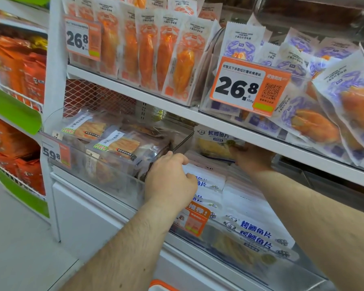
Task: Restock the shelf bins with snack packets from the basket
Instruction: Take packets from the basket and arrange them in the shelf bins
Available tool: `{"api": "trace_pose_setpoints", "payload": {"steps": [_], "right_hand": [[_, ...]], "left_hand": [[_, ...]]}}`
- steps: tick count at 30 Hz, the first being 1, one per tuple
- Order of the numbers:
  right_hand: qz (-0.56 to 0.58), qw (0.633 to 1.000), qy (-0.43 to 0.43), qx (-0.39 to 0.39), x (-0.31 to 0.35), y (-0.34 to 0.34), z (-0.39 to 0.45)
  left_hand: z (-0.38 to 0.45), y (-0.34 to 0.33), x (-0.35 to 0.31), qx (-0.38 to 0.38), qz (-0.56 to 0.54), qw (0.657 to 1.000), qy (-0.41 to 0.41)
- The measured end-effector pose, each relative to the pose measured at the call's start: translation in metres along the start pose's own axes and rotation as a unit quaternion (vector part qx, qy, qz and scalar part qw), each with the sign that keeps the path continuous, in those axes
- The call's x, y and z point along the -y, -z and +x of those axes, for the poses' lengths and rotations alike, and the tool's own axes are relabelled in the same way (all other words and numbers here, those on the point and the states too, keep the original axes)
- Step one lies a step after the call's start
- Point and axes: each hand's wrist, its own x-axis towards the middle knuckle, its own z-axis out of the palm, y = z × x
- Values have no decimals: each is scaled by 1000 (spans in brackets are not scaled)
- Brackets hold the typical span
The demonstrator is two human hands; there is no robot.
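A clear shelf bin point(303, 267) on the lower shelf holds several white snack packets with blue lettering point(254, 223). My left hand point(170, 179) reaches into the bin's left end, its fingers curled over the tops of the packets point(204, 177). Deeper in, under the upper shelf, my right hand point(250, 156) grips an upright white-and-blue packet point(214, 141) at the back of the bin. An orange and white corner point(160, 285) shows at the bottom edge; I cannot tell whether it is the basket.
Left of the bin, another clear bin point(105, 173) holds transparent packets of dried fish. The shelf above point(177, 106) carries orange and purple crab-stick packets with 26.8 price tags point(248, 89). A side rack point(19, 114) with orange bags stands at far left.
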Motion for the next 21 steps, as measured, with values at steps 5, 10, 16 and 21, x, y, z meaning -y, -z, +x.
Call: {"api": "trace_pose_setpoints", "payload": {"steps": [5,10,16,21], "right_hand": [[-40,998,-13,37,10,-12,6],[23,999,-16,42,4,-17,9],[-7,998,-34,46,1,-24,10],[-34,997,-64,42,0,-28,13]], "left_hand": [[0,-1,1,-1,-1,1000,-8],[0,0,0,0,-5,1000,-6],[0,-2,0,-2,6,1000,-13],[0,-2,1,-2,6,1000,-15]]}}
